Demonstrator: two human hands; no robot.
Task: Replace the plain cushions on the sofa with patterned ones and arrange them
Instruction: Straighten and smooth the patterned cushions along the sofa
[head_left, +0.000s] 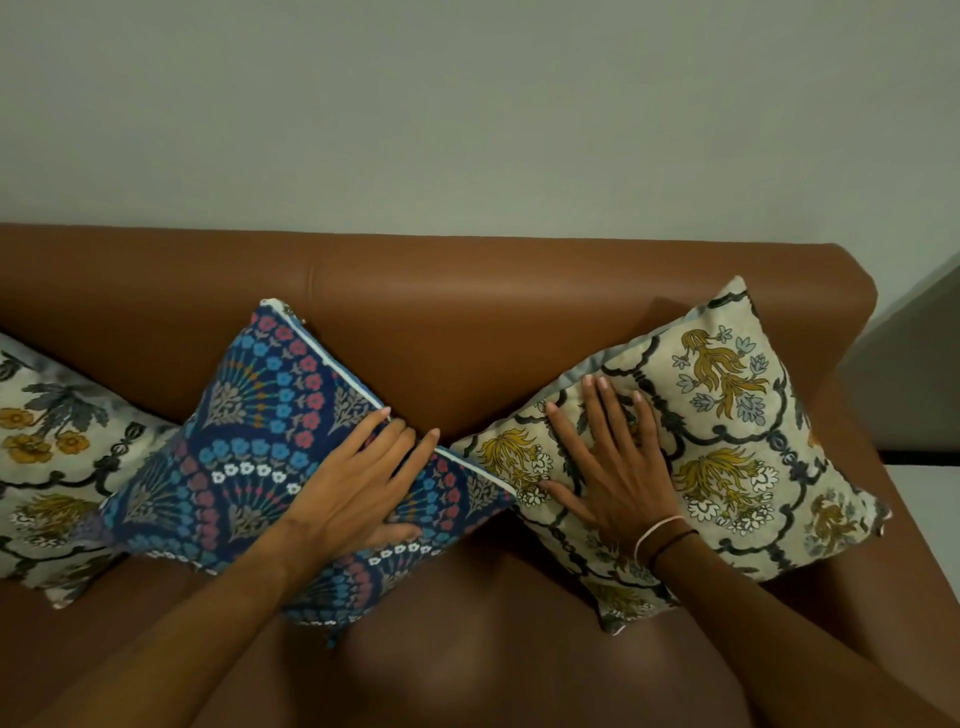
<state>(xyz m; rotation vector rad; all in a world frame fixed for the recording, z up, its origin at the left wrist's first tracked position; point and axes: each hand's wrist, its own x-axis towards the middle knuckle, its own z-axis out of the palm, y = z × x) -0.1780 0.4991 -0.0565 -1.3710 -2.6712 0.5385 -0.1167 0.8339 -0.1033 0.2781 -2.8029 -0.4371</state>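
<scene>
A dark blue cushion (249, 447) with blue and red flower fans leans on the brown sofa (467, 312), turned like a diamond. My left hand (358, 483) grips its right edge, thumb on the front face and fingers over the zip seam. A cream cushion (727, 457) with yellow flowers and dark lattice leans to the right of it, their corners nearly touching. My right hand (608, 467) lies flat on the cream cushion's left part, fingers spread. A second cream floral cushion (47, 467) sits at the far left, partly behind the blue one. No plain cushion is in view.
The sofa back runs along a pale grey wall (467, 104). The sofa's right arm (924, 519) ends near a grey surface at the right edge. Bare brown seat (493, 649) lies in front of the cushions.
</scene>
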